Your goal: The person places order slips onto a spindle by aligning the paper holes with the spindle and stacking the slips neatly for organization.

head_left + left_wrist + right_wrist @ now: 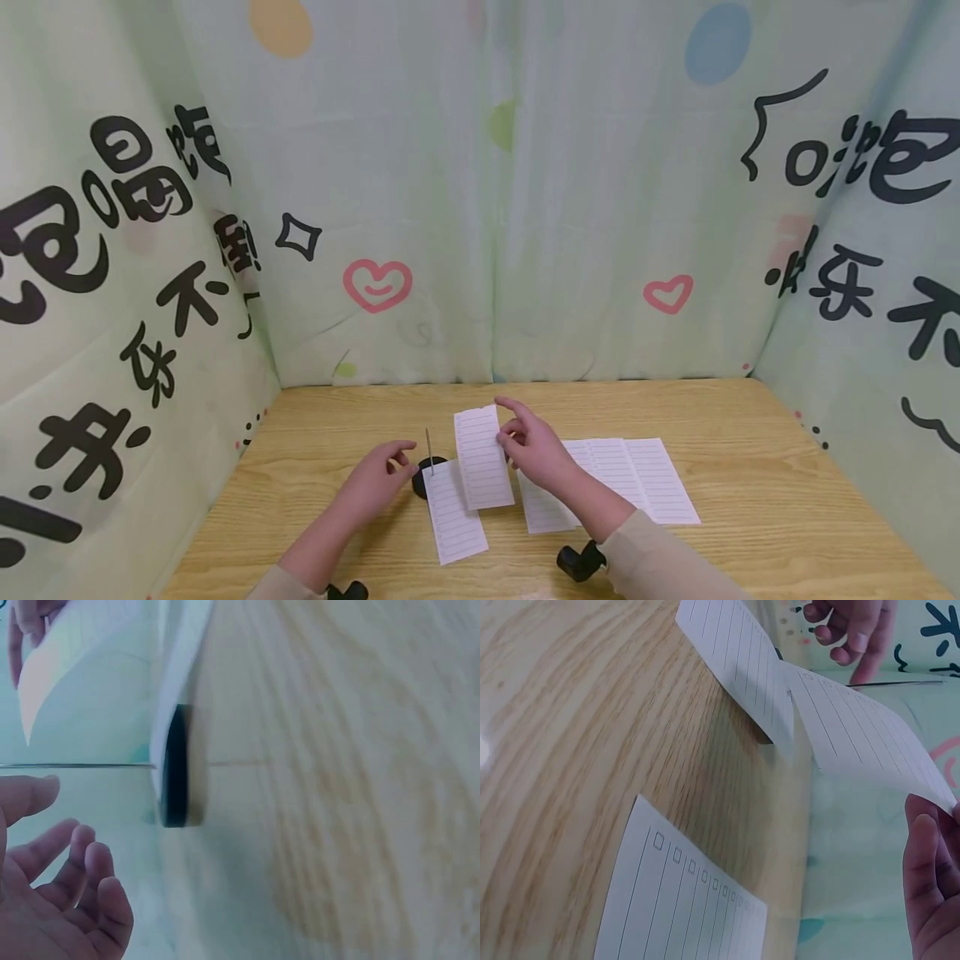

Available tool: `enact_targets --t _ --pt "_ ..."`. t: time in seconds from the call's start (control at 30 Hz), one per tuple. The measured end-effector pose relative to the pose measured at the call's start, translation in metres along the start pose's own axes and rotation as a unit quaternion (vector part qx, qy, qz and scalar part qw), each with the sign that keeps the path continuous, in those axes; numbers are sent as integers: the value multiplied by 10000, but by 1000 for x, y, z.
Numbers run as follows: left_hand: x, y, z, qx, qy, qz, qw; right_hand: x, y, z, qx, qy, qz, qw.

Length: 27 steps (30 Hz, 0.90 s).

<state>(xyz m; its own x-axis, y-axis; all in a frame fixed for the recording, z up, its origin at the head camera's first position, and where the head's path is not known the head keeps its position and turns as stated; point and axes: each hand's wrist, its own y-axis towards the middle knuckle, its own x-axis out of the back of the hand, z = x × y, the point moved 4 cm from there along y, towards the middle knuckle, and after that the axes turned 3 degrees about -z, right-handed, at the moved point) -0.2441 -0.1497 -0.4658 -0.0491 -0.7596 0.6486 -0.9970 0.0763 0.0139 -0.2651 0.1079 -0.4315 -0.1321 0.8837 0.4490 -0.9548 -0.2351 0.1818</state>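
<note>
My right hand (536, 450) pinches a lined paper slip (482, 458) by its right edge, holding it up off the table. The slip curves in the right wrist view, its far end close to the needle. A paper spike stands on the table, with a black round base (177, 766) and a thin upright metal needle (82, 765). Another lined slip (455, 517) lies at the foot of the needle, partly over the base. Just left of the spike hovers my left hand (373, 483), thumb apart from loosely curled fingers, nothing between them.
Several lined slips (663, 479) with small checkboxes lie side by side on the wooden table (337, 417), right of the spike and partly under my right forearm. Patterned curtains (450, 208) enclose the back and sides.
</note>
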Motion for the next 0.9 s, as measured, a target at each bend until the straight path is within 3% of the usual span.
enact_targets --t 0.43,0.9 --pt "14 -6 -27 84 -735 -428 9963 -6 -2 14 202 261 18 9995" --pt "15 0 -38 290 -1676 -649 9833 -21 -2 29 460 691 297 9961"
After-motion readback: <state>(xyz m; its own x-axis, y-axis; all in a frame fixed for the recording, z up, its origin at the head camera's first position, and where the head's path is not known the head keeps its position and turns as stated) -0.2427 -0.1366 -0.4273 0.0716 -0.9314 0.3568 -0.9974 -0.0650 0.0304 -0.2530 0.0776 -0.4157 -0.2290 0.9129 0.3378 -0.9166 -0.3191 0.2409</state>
